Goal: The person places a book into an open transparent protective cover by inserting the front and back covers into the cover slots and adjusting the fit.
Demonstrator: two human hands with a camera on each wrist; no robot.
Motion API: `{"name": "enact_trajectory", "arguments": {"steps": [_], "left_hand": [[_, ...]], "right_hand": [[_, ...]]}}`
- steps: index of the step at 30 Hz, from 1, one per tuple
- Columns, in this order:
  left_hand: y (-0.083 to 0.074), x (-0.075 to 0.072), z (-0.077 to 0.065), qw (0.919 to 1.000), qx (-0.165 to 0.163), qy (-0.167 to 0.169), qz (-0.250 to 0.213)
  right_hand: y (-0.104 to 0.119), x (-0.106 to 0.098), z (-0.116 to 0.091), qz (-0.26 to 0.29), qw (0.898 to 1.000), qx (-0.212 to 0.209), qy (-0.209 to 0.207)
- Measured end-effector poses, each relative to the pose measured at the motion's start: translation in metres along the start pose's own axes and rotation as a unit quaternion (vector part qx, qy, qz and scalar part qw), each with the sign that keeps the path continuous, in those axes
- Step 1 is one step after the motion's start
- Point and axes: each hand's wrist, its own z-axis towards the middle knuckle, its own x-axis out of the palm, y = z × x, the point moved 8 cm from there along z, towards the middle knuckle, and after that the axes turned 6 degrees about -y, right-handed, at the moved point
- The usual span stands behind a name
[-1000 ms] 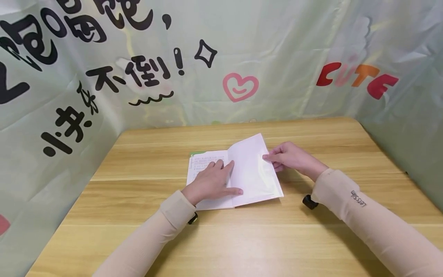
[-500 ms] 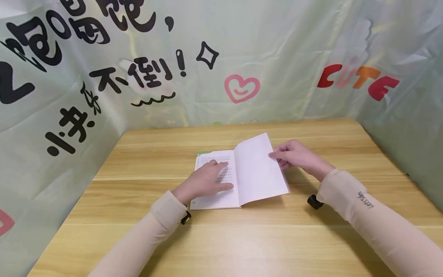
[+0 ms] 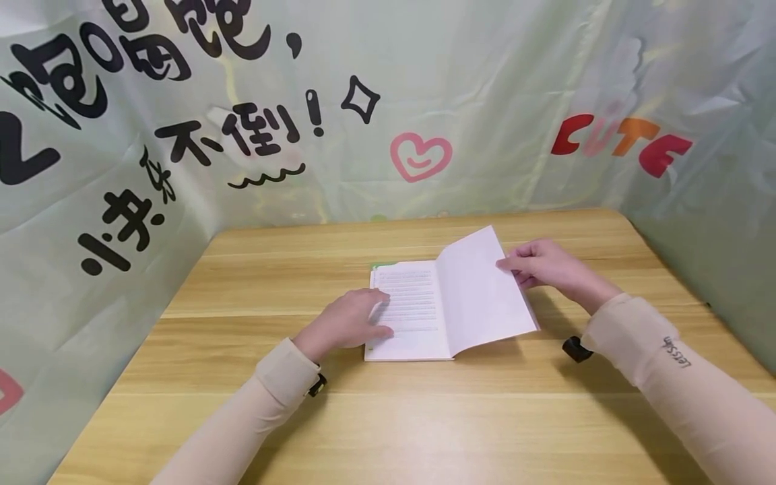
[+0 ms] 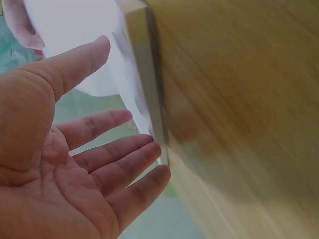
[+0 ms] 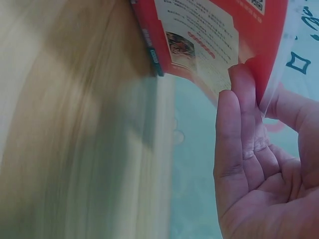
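Observation:
An open book [image 3: 409, 313] lies on the wooden table, its printed left page facing up. The right-hand leaf [image 3: 481, 289], blank white on its inner side, is raised at an angle; in the right wrist view, its outer side is a red cover [image 5: 244, 37] with printed text and a small picture. My right hand [image 3: 548, 266] pinches this cover's outer edge between thumb and fingers. At the book's left edge is my left hand [image 3: 345, 320], fingers and thumb extended over the page margin. The left wrist view shows those fingers [image 4: 132, 194] spread beside the page block [image 4: 144, 64].
The wooden table [image 3: 388, 424] reaches to a pale fabric backdrop [image 3: 503, 121] with lettering and a pink heart, which stands behind and along both sides. A green strip [image 3: 383, 265] shows at the book's top left corner. Dark wrist devices [image 3: 576, 349] sit under the sleeves.
The book has shifted to the right across the table. My right hand has moved right with the cover, while my left hand has drawn back from the page's middle to its left edge.

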Motion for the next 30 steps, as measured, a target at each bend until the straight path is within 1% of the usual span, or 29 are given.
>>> {"name": "enact_trajectory", "arguments": {"steps": [7, 15, 30], "left_hand": [[-0.006, 0.006, 0.001, 0.9995, 0.028, 0.009, -0.008], [-0.010, 0.010, 0.003, 0.9995, 0.020, 0.019, -0.018], [-0.011, 0.012, 0.004, 0.9996, 0.001, 0.025, -0.011]], "right_hand": [[-0.002, -0.014, -0.003, -0.002, 1.000, -0.006, -0.007], [0.000, -0.017, -0.005, -0.011, 1.000, 0.000, -0.010], [0.007, -0.012, -0.002, 0.011, 1.000, 0.004, -0.006]]}}
